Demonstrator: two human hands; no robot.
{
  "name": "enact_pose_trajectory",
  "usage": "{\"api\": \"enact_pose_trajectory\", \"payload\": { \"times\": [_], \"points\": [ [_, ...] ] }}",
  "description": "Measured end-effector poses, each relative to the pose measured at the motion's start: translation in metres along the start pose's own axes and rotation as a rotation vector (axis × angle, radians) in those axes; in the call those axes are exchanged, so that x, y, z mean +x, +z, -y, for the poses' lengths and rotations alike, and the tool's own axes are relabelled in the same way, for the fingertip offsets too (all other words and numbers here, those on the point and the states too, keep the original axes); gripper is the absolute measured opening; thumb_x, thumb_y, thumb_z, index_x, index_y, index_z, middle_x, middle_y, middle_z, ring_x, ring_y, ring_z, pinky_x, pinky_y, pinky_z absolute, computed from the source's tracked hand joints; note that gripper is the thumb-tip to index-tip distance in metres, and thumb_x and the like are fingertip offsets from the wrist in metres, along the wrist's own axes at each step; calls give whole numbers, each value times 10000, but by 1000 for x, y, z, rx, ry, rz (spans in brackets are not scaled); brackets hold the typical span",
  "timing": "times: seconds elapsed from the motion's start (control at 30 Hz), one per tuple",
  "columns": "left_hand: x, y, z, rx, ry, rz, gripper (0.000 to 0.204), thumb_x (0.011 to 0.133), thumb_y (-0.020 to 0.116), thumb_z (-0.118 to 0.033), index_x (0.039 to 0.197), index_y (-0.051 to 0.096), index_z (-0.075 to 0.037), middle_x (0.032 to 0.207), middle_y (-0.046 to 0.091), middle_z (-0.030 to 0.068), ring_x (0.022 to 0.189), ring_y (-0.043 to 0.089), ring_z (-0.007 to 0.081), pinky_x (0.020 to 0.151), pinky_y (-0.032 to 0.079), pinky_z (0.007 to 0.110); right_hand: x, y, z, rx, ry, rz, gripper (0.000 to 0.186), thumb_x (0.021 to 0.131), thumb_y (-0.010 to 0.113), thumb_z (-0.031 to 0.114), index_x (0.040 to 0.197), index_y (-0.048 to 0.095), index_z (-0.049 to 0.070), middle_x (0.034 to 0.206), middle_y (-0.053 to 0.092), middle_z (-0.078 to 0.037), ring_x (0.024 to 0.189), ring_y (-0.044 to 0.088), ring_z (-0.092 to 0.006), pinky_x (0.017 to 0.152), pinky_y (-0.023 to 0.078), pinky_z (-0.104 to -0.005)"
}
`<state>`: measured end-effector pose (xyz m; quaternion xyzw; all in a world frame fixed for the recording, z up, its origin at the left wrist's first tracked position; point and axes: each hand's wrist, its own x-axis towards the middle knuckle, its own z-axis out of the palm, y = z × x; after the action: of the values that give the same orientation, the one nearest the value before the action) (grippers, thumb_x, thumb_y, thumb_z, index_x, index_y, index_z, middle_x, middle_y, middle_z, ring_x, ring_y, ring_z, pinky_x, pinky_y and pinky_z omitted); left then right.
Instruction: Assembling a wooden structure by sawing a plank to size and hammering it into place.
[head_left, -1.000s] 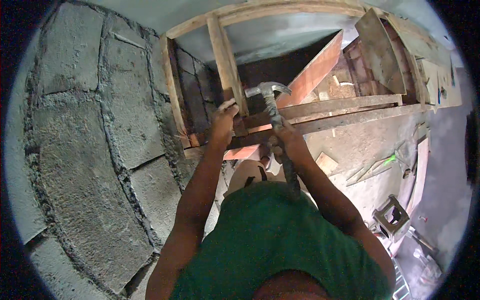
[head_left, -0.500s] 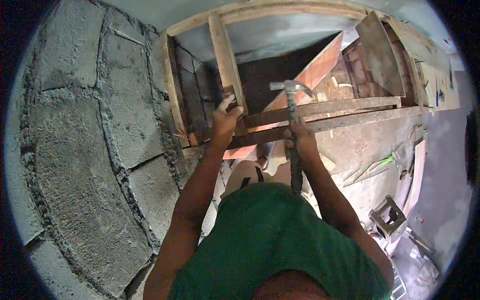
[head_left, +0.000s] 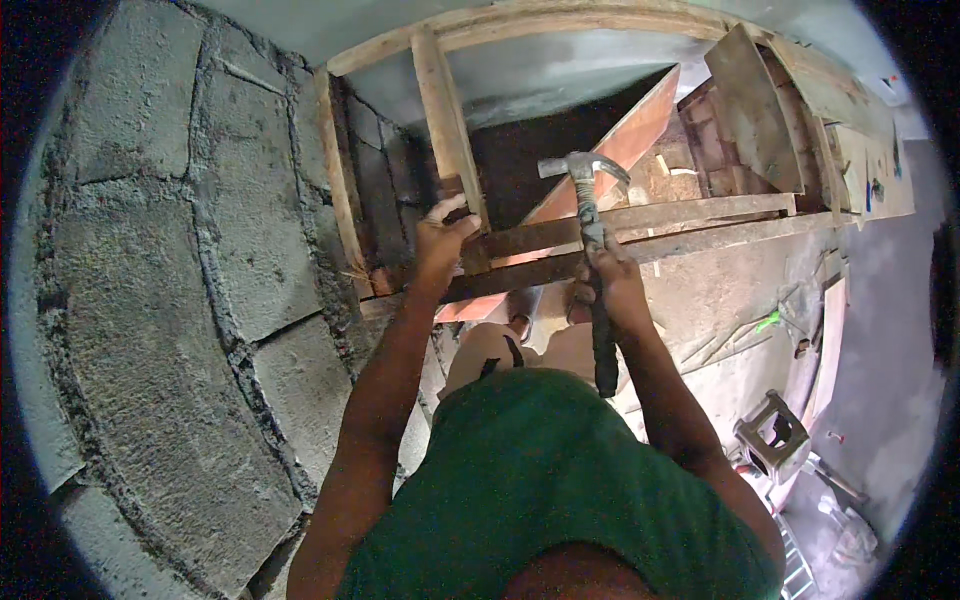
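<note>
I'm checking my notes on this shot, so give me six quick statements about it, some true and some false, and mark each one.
1. The right hand grips the hammer. True.
2. The hammer is held head down. False: its head is above the right hand in the picture.
3. The left hand is near the post's lower part. True.
4. Both hands grip the hammer. False: only the right hand does.
5. The block wall is left of the shirt. True.
6. The shirt is red. False: it is green.
</note>
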<state>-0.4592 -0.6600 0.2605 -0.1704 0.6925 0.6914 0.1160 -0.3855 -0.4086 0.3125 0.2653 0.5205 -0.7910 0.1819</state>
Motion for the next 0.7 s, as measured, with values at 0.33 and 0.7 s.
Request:
{"api": "enact_pose_trajectory", "payload": {
  "times": [0.33,0.7],
  "points": [
    [4,-8,-2,-11,-22,55,415,797,736,-78,1180,600,9,1025,657,81,872,640,164,780,533,313,15,18,-11,-163,-7,155,176,975,472,289,1003,518,122,670,512,18,470,462,-82,401,380,-242],
    [33,17,-27,1,-141,-11,481,862,694,-373,1166,607,-11,1056,644,80,937,623,267,844,492,383,32,-39,-22,-118,-141,33,104,947,471,176,991,524,99,676,523,-10,492,482,-120,446,414,-281]
  ]
}}
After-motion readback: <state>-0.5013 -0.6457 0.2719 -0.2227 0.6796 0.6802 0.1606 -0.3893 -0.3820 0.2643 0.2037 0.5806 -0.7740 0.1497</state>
